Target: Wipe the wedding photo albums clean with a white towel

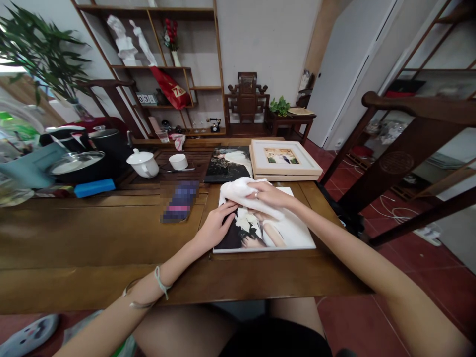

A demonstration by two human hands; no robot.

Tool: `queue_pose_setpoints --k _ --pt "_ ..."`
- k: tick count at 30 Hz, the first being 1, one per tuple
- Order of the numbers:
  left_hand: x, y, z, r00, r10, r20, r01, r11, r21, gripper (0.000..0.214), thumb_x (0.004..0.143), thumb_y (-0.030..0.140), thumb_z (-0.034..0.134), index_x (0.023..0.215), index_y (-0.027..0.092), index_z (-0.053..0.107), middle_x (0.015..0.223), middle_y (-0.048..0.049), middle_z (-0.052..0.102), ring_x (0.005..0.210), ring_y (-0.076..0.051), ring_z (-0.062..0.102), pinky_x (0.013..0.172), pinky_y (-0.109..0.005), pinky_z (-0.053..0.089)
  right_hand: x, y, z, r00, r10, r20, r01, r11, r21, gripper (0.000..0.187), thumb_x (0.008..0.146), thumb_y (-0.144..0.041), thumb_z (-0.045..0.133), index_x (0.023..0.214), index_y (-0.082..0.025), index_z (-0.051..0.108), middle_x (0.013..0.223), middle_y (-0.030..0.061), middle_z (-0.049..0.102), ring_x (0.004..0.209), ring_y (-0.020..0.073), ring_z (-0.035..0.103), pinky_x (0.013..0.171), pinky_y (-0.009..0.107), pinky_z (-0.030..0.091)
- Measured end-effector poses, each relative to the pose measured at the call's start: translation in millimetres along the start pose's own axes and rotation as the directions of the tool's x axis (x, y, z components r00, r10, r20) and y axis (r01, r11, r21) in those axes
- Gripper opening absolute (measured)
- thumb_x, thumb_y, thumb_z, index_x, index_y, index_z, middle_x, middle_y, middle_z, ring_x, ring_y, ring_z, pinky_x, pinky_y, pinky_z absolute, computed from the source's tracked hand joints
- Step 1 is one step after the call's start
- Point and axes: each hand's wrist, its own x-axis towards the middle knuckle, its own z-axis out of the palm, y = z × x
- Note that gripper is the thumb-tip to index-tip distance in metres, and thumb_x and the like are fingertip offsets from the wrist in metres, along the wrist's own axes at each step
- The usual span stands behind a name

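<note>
A photo panel (278,235) with a wedding picture lies flat on the wooden table in front of me. My right hand (269,195) presses a bunched white cloth (238,189) onto its upper part, fingers closed over the fabric. The cloth hides part of the picture. My left hand (218,223) rests on the panel's left side with its fingers stretched out, the tips near the cloth's lower edge. Behind the panel are a dark photo panel (223,167) and a stack of light-framed pictures (256,157).
On the table's left stand a white lidded cup (143,163), a small white cup (178,161), a black pan (80,166) and a blue box (94,188). A blurred-out phone-like item (181,201) lies left of the panel. A wooden chair (405,148) stands at the right.
</note>
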Motion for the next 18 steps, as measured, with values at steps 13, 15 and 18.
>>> queue_pose_setpoints --k 13,15,18 --pt "-0.5 -1.8 0.7 1.0 -0.024 0.008 0.024 1.0 -0.006 0.037 0.093 0.025 0.041 0.123 0.013 0.06 0.135 -0.0105 0.054 0.129 -0.022 0.047 0.111 -0.042 0.034 -61.3 -3.2 15.1 0.99 -0.112 -0.084 0.009 0.646 -0.763 0.034 0.077 -0.012 0.049 0.106 -0.014 0.066 0.123 0.0161 0.059 0.121 0.0311 0.048 0.099 0.049 0.036" --pt "-0.7 -1.4 0.0 1.0 -0.014 0.006 0.015 1.0 -0.006 0.037 0.093 0.024 0.041 0.122 0.013 0.06 0.134 -0.0105 0.055 0.128 -0.022 0.048 0.111 -0.042 0.035 -75.1 -15.2 41.0 0.994 -0.105 -0.033 0.035 0.584 -0.811 0.034 0.076 -0.015 0.053 0.106 -0.014 0.067 0.129 0.0187 0.055 0.129 0.0342 0.04 0.105 0.052 0.029" --pt "-0.7 0.5 -2.2 1.0 -0.012 0.023 0.012 1.0 0.0 0.037 0.093 0.024 0.041 0.122 0.015 0.061 0.133 -0.0102 0.056 0.127 -0.023 0.049 0.109 -0.043 0.037 -96.7 -30.7 72.1 0.987 -0.131 0.093 0.149 0.538 -0.829 0.028 0.075 -0.022 0.059 0.1 -0.014 0.07 0.137 0.0209 0.047 0.133 0.0391 0.033 0.107 0.055 0.024"
